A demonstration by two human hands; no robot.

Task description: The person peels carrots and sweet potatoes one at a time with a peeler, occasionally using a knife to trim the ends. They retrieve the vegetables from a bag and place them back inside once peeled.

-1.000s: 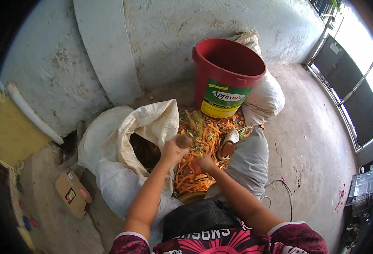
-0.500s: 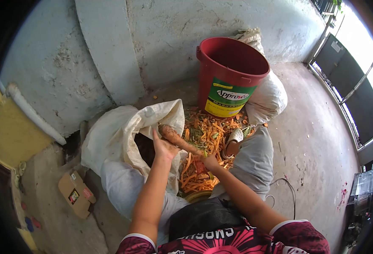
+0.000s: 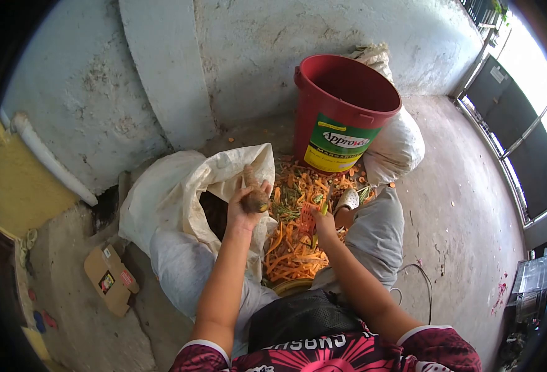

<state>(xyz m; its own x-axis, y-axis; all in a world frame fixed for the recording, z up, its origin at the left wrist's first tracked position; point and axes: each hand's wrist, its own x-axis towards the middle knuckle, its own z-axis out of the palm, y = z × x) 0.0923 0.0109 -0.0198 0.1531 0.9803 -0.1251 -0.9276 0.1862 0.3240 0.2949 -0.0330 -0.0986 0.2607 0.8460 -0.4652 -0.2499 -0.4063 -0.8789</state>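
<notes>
A thick, unpeeled carrot [image 3: 255, 201] is gripped in the left hand [image 3: 243, 214], just beside the mouth of an open white sack [image 3: 155, 186]. The root is wrapped by the fingers around its middle, with the dark crown end turned back toward the body and the other end pointed at the sack's rim; a palm-up hold of this kind seems chosen so that its weight is borne from below. By the right hand [image 3: 323, 222], closed over the heap of peelings [image 3: 298, 248], a slim yellow-green piece [image 3: 327, 199] appears to be gripped; whether it is a tool's handle cannot be told. An orange-red slotted piece [image 3: 308, 217] is seen just beside those fingers, but whether it is held or merely lies there is unclear.

The sack's rim is folded outward, presumably so that the mouth is kept wide. The peelings are spread on the floor [image 3: 453, 260] between the legs, probably because they are dropped where the hands are held. At the heap's far edge a red bucket [image 3: 307, 124] is stood upright, toward the floor's wall edge, seemingly within reach yet clear of the elbows.
</notes>
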